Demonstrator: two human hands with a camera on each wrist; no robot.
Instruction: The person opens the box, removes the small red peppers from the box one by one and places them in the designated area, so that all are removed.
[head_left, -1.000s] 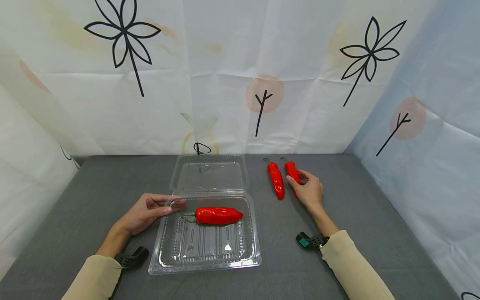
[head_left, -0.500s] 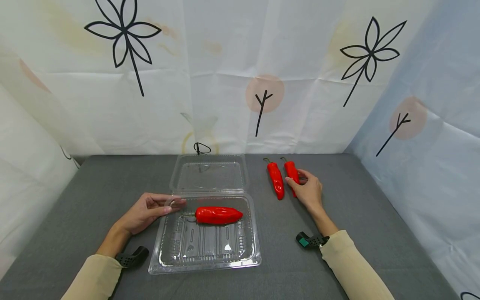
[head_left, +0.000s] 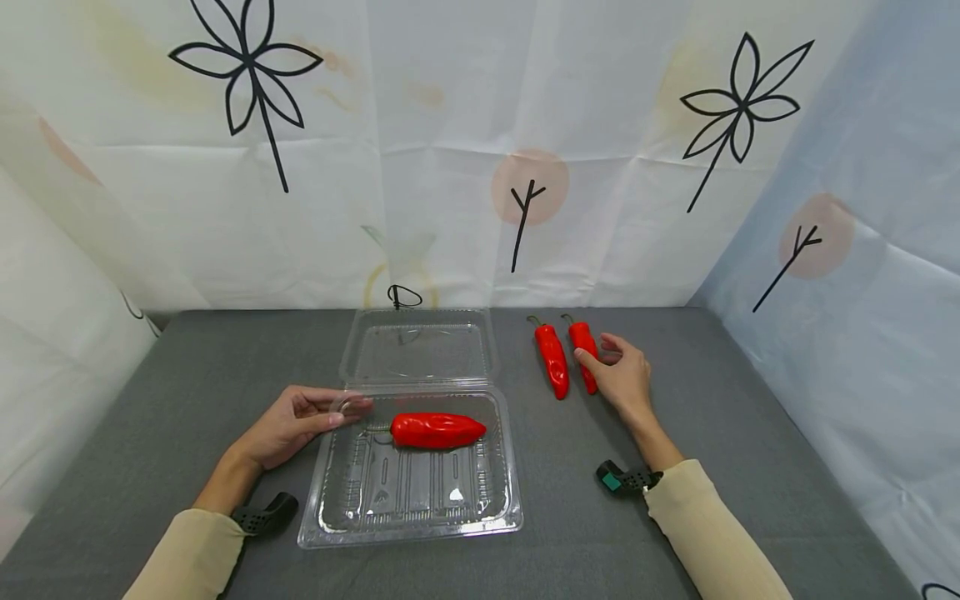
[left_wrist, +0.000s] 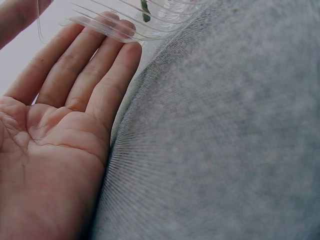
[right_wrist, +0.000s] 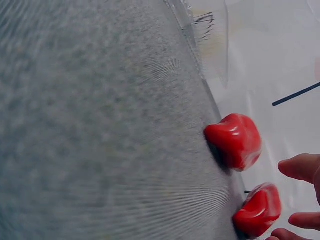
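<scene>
My left hand (head_left: 296, 425) holds the left rim of a hinged clear plastic container (head_left: 420, 530), its thumb over the edge. In the left wrist view the straight fingers (left_wrist: 75, 65) lie against the container's outer wall (left_wrist: 127, 31). A red pepper (head_left: 437, 431) with a green stem lies crosswise inside the container. Two more red peppers, a left one (head_left: 552, 361) and a right one (head_left: 582, 337), lie side by side on the cloth. My right hand (head_left: 624, 375) is spread at the right pepper; in the right wrist view its fingers (right_wrist: 302, 167) stand apart from that pepper (right_wrist: 260, 212).
The container's lid (head_left: 420, 346) lies folded back behind it, near the back wall. Grey cloth (head_left: 585, 550) covers the table. White printed fabric (head_left: 450, 167) hangs at the back and sides. A black band (head_left: 262, 514) sits on the left wrist and another (head_left: 628, 479) on the right.
The right hand's fingers have opened from the right pepper and the hand has shifted slightly right. That pepper stays where it lies. The left hand and the container have not moved.
</scene>
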